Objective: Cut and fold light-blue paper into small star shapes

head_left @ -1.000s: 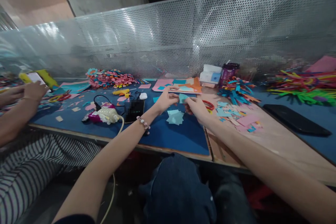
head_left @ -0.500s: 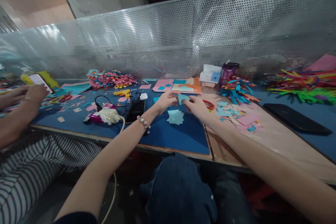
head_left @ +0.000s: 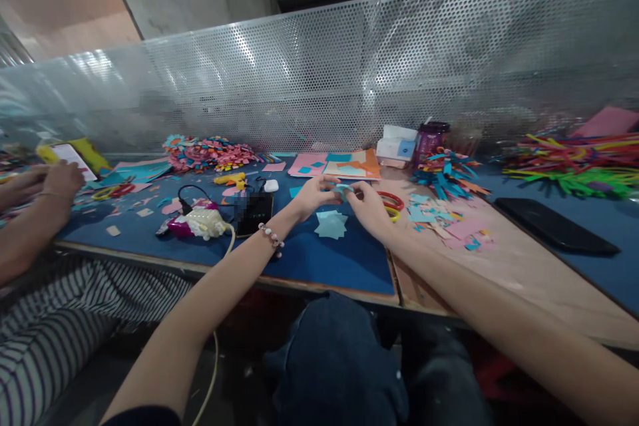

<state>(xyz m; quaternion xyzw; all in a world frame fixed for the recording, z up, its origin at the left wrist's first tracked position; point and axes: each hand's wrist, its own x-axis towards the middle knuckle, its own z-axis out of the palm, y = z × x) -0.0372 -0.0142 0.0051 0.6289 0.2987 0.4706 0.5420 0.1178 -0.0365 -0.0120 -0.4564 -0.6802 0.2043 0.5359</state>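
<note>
Both my hands hold a small piece of light blue paper [head_left: 343, 189] between them above the blue tabletop. My left hand [head_left: 319, 194] pinches its left edge, and my right hand [head_left: 367, 205] pinches the right. The paper is seen nearly edge-on and looks bent; the fingers partly hide it. Below the hands a loose stack of light blue paper pieces [head_left: 331, 225] lies on the table, its corners pointing different ways. Scissors with red and yellow handles [head_left: 392, 200] lie just right of my right hand.
Paper scraps [head_left: 434, 213] cover the brown board at right, near a black phone-like slab [head_left: 556, 225]. A power strip [head_left: 200, 223], a dark phone [head_left: 253, 214] and a yellow glue gun [head_left: 230, 180] lie left. Coloured sheets [head_left: 304, 163] lie behind. A co-worker's hands [head_left: 62, 183] hold a phone.
The light blue paper between my hands has gone from showing its flat face to nearly edge-on. My fingers have drawn closer together around it.
</note>
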